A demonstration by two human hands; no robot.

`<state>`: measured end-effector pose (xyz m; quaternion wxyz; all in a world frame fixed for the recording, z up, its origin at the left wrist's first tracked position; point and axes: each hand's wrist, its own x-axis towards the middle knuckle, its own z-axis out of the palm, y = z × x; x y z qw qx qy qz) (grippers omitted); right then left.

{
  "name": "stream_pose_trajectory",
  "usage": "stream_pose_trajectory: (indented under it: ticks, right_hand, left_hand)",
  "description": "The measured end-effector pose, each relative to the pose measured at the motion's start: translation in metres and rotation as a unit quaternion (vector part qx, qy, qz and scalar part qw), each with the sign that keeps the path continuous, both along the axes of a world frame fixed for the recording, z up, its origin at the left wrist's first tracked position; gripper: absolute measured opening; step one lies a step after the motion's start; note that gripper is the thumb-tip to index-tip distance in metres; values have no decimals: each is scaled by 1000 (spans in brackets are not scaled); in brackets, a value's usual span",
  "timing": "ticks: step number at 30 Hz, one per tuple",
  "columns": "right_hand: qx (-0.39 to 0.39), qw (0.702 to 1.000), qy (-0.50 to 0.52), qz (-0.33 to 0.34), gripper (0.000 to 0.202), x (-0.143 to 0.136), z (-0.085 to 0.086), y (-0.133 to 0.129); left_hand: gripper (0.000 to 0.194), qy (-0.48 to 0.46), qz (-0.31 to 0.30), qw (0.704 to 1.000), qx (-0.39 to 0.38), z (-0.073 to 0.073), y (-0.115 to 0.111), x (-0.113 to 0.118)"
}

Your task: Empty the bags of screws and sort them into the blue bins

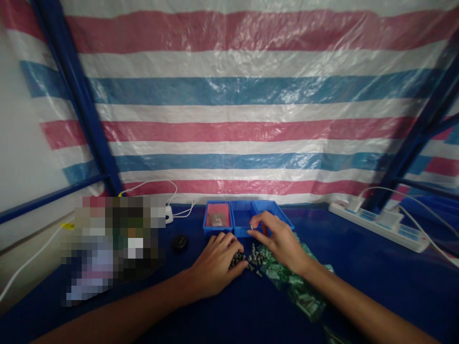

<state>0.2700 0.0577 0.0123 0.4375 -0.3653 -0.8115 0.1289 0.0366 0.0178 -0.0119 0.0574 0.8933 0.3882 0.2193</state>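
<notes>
My right hand [278,237] pinches a small shiny metal screw [251,227] between thumb and fingertip, just above the front edge of the blue bins. Below it, a loose pile of small screws [255,258] lies on the blue tabletop. My left hand [217,265] rests palm down at the pile's left side. Its fingers are curved and the thumb stands apart, with dark screws showing between them. The left blue bin [218,230] has a pink lining and a small clear bag in it. The middle bin [244,233] is beside it.
Green plastic bags [309,302] of metal parts lie under and beside my right forearm. A black round object [180,242] sits left of the bins. A white power strip [380,228] with plugs stands at right. A striped sheet [229,91] hangs behind; blue posts flank it.
</notes>
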Motion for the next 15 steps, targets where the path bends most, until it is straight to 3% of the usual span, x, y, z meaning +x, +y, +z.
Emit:
stream_pose_trajectory:
  ticks: [3, 5, 8, 12, 15]
  right_hand:
    - [-108, 985, 131, 33, 15, -7, 4, -2]
    - [-186, 954, 230, 57, 21, -11, 6, -3]
    - [-265, 915, 285, 102, 28, -12, 9, -3]
    - [-295, 891, 321, 127, 30, -10, 9, -3]
    - [-284, 900, 311, 112, 30, -9, 8, -1]
  left_hand:
    - [17, 0, -1, 1000, -3, 2, -1, 0]
    - [17, -1, -6, 1000, -6, 3, -1, 1]
    - [16, -5, -10, 1000, -9, 4, 0, 1]
    - [17, -5, -8, 1000, -13, 4, 0, 1]
    - [18, -3, -7, 1000, -14, 4, 0, 1]
